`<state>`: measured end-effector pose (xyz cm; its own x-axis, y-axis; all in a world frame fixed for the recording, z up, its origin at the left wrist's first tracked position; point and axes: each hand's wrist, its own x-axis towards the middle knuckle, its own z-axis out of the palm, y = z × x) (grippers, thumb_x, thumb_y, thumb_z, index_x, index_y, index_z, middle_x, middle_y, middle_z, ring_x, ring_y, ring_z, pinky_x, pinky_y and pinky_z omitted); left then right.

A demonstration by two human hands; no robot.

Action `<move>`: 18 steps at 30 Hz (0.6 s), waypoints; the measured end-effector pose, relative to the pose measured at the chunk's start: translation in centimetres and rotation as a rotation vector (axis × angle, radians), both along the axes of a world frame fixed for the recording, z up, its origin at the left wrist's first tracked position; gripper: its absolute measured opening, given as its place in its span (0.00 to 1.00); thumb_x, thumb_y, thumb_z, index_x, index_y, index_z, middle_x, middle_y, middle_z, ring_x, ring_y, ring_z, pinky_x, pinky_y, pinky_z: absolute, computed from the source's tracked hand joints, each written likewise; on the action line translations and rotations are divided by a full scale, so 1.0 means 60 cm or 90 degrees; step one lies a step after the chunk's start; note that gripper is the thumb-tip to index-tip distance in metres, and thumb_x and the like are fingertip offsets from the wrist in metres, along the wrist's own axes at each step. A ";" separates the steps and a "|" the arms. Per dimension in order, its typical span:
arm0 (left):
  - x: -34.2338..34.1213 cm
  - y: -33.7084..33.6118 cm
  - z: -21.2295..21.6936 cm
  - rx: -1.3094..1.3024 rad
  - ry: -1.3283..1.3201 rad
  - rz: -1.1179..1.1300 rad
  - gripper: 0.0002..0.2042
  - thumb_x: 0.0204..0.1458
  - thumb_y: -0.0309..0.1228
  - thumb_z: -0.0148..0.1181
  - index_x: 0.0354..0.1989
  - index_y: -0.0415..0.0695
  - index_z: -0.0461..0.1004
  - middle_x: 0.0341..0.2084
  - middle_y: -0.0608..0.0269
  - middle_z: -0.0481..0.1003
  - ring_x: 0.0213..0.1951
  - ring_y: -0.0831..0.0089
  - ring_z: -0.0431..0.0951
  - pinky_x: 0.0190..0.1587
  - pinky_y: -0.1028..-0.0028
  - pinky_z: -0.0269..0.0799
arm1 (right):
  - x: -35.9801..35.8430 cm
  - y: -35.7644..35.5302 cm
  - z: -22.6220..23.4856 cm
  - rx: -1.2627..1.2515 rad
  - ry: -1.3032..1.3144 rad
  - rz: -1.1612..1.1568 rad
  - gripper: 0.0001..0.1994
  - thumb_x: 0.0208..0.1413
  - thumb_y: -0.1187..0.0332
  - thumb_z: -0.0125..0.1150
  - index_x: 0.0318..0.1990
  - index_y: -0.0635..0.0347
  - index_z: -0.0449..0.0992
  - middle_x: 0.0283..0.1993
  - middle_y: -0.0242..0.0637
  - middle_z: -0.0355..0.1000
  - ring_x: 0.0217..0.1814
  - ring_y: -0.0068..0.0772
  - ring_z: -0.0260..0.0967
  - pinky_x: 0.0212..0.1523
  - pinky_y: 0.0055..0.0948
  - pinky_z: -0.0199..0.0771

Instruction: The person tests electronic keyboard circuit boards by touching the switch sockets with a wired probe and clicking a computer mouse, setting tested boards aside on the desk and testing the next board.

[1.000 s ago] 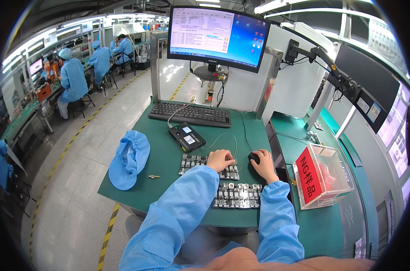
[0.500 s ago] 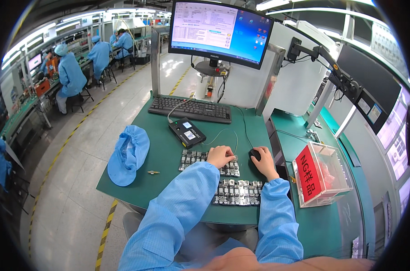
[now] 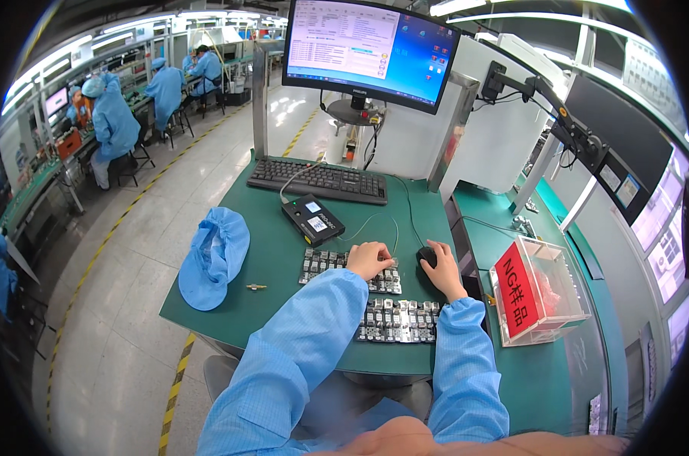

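Note:
My left hand (image 3: 369, 260) is closed in a pinch over the right part of the far circuit-board panel (image 3: 319, 263). A thin cable (image 3: 397, 232) from a small black box (image 3: 314, 220) with a lit screen runs down to its fingertips; the cable's tip is hidden there. My right hand (image 3: 443, 273) rests around a black computer mouse (image 3: 426, 256), fingers draped over it. A second circuit-board panel (image 3: 398, 321), covered with rows of silvery metal parts, lies nearer me between my forearms.
On the green table (image 3: 230, 323) are a blue cap (image 3: 214, 258), a small brass-coloured connector (image 3: 256, 287) and a black keyboard (image 3: 318, 180). A monitor (image 3: 367, 53) stands behind. To the right is a clear box (image 3: 546, 292) with a red label. Co-workers (image 3: 116, 114) sit far left.
My hands keep nearly the same places; the fingers on the mouse shift slightly. The view has moved a little. Far left, a co-worker has raised an arm toward the head.

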<state>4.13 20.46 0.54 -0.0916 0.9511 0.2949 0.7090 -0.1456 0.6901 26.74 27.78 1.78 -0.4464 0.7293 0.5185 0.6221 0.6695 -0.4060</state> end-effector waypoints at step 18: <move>0.002 0.000 -0.002 0.013 0.010 0.004 0.09 0.45 0.42 0.64 0.27 0.52 0.77 0.29 0.71 0.78 0.39 0.69 0.76 0.45 0.65 0.60 | 0.003 0.000 0.004 -0.015 -0.037 0.010 0.16 0.50 0.65 0.62 0.48 0.53 0.76 0.51 0.43 0.67 0.54 0.46 0.66 0.54 0.37 0.68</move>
